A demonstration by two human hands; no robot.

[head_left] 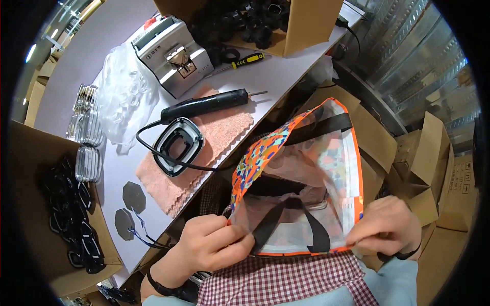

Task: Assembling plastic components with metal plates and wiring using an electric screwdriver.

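Observation:
A tote bag with a bright multicoloured pattern, orange edging and black strap handles stands with its mouth spread wide in front of me. My left hand is closed on the near left part of its rim, close to one end of the near handle. At the near right corner my right hand pinches the rim between thumb and fingers. The bag's inside is pale. Within it lie crumpled see-through plastic and something dark that I cannot make out.
On the white table lie a pink cloth, a black electric screwdriver, a black-framed housing, a screw feeder and a yellow-black screwdriver. Cardboard boxes of black parts stand left and behind. More cartons are at right.

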